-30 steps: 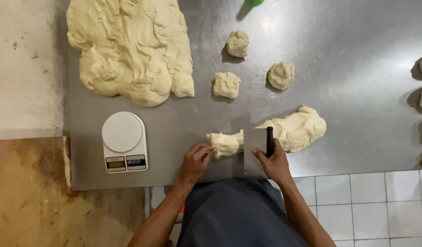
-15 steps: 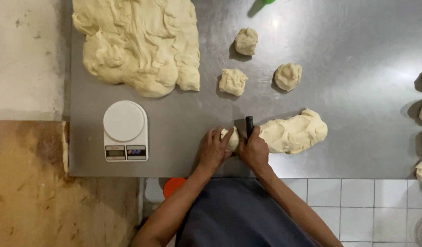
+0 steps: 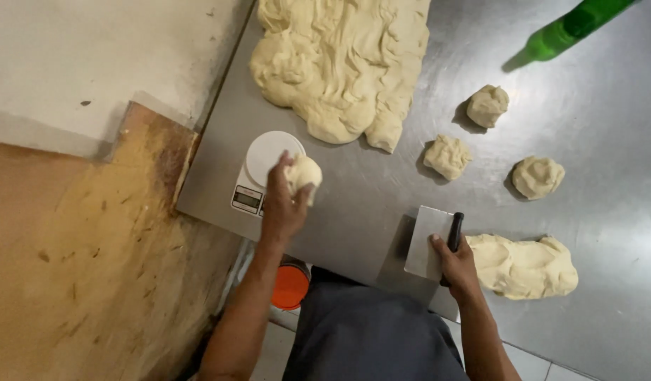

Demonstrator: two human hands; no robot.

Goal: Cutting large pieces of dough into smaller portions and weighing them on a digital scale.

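Observation:
My left hand (image 3: 283,204) holds a small pale dough piece (image 3: 304,173) just above the edge of a white round-topped kitchen scale (image 3: 265,166). My right hand (image 3: 456,261) grips the black handle of a flat metal bench scraper (image 3: 430,241), whose blade lies against the steel table (image 3: 607,212). A long lump of dough (image 3: 526,264) lies right beside that hand. The big dough mass (image 3: 346,63) spreads over the table's far part.
Three small cut dough pieces (image 3: 447,156) (image 3: 487,106) (image 3: 538,176) rest in the table's middle. A green bottle (image 3: 569,28) lies at the far right. An orange lid or bucket (image 3: 291,286) shows below the table edge, and a brown worn surface (image 3: 78,247) is at left.
My left hand has lifted the cut dough piece away from the long lump and carried it left to the scale. My right hand stayed with the scraper by the lump.

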